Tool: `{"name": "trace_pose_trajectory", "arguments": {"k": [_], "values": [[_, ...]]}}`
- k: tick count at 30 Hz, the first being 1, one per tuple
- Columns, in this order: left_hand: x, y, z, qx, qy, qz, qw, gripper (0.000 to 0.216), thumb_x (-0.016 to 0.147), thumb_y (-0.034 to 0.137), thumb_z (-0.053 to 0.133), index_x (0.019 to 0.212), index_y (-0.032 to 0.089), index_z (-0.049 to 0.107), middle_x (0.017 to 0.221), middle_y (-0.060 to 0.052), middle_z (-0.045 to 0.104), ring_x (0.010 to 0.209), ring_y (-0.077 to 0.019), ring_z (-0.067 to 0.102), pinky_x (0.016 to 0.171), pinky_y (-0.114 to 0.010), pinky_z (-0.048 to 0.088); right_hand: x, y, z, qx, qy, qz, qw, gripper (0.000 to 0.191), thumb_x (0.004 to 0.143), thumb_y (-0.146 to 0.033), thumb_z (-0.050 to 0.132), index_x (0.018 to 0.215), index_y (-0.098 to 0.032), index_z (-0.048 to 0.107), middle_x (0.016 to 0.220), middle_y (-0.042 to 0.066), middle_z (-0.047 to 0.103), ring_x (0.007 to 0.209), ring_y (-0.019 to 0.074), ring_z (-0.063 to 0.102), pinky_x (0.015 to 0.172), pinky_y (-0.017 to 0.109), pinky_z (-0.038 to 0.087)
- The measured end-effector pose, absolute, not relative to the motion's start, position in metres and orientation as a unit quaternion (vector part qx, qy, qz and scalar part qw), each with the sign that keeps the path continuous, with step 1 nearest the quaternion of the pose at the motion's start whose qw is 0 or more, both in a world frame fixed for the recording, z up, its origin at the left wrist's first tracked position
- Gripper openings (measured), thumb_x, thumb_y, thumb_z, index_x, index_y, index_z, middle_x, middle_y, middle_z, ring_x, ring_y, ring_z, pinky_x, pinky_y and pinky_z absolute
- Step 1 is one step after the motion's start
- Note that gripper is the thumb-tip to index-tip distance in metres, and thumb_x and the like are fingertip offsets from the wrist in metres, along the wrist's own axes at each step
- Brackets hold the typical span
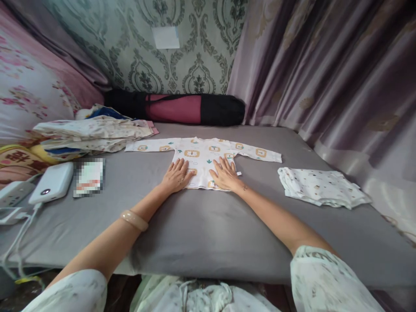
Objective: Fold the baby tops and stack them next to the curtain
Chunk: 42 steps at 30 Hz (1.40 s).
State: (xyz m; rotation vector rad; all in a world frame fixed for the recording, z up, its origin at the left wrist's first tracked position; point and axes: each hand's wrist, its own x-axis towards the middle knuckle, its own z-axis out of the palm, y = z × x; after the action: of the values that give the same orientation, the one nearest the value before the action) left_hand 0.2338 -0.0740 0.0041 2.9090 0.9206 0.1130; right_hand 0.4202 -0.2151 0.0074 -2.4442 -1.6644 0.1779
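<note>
The left hand point(177, 175) and right hand point(225, 174) lay flat and open, gripping nothing, pressing the lower hem of the white lion-print cotton baby shirt point(203, 158), which was spread at the middle of the grey mattress point(201, 225). Uneven palm drag could likely have bunched the thin fabric into creases.

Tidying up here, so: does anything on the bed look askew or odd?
Nothing much. The small shirt lies flat, sleeves spread, with the left hand and right hand open on its lower half. Only the clothes pile at the left looks loose, edges uneven, unlike the folded garment at the right.
</note>
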Motion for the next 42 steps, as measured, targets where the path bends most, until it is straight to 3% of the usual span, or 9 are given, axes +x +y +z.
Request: {"name": "trace_pose_trajectory", "arguments": {"k": [12, 17, 24, 30, 35, 42], "values": [[0.234, -0.075, 0.015, 0.954, 0.297, -0.006, 0.045, 0.068, 0.098, 0.055, 0.022, 0.149, 0.011, 0.03, 0.158, -0.017, 0.026, 0.147, -0.0311, 0.02, 0.117, -0.05, 0.02, 0.417, -0.215, 0.014, -0.828, -0.553, 0.063, 0.065, 0.064, 0.099, -0.052, 0.026, 0.153, -0.018, 0.028, 0.162, 0.015, 0.015, 0.149, 0.0304, 0.006, 0.117, 0.054, 0.008], [0.237, -0.092, 0.018, 0.974, 0.223, -0.006, 0.044, 0.068, 0.099, 0.053, 0.021, 0.151, 0.009, 0.028, 0.161, -0.017, 0.018, 0.149, -0.0292, 0.009, 0.119, -0.049, 0.011, 0.393, -0.222, 0.021, -0.777, -0.623, 0.068, 0.068, 0.06, 0.1, -0.047, 0.026, 0.154, -0.021, 0.025, 0.163, 0.012, 0.01, 0.149, 0.0292, 0.006, 0.118, 0.053, 0.003], [0.233, -0.099, 0.011, 0.975, 0.208, -0.026, 0.077, 0.07, 0.099, 0.055, 0.02, 0.154, 0.013, 0.023, 0.161, -0.016, 0.017, 0.149, -0.0298, 0.01, 0.119, -0.052, 0.01, 0.38, -0.227, 0.016, -0.761, -0.637, 0.099, 0.068, 0.058, 0.1, -0.038, 0.025, 0.155, -0.021, 0.024, 0.163, 0.01, 0.012, 0.149, 0.0287, 0.006, 0.118, 0.053, 0.003], [0.238, -0.077, 0.015, 0.974, 0.209, 0.041, 0.076, 0.063, 0.096, 0.058, 0.028, 0.145, 0.02, 0.041, 0.153, -0.012, 0.038, 0.143, -0.0251, 0.032, 0.116, -0.043, 0.024, 0.402, -0.216, 0.021, -0.764, -0.628, 0.112, 0.091, 0.056, 0.1, -0.042, 0.023, 0.151, -0.02, 0.033, 0.161, 0.01, 0.022, 0.148, 0.0259, 0.015, 0.119, 0.049, 0.009], [0.244, -0.062, 0.008, 0.954, 0.293, 0.047, 0.036, 0.065, 0.097, 0.054, 0.025, 0.148, 0.015, 0.034, 0.158, -0.016, 0.028, 0.147, -0.0296, 0.02, 0.118, -0.048, 0.016, 0.435, -0.207, 0.014, -0.838, -0.539, 0.013, 0.084, 0.061, 0.1, -0.04, 0.024, 0.152, -0.009, 0.028, 0.161, 0.014, 0.016, 0.149, 0.0267, 0.009, 0.119, 0.049, 0.001], [0.244, -0.06, 0.012, 0.957, 0.287, 0.012, 0.036, 0.062, 0.097, 0.055, 0.026, 0.144, 0.017, 0.038, 0.155, -0.017, 0.033, 0.144, -0.0307, 0.028, 0.114, -0.051, 0.02, 0.447, -0.207, 0.008, -0.855, -0.512, 0.057, 0.065, 0.066, 0.1, -0.046, 0.022, 0.151, -0.007, 0.027, 0.161, 0.016, 0.018, 0.148, 0.0298, 0.014, 0.117, 0.053, 0.01]]}}
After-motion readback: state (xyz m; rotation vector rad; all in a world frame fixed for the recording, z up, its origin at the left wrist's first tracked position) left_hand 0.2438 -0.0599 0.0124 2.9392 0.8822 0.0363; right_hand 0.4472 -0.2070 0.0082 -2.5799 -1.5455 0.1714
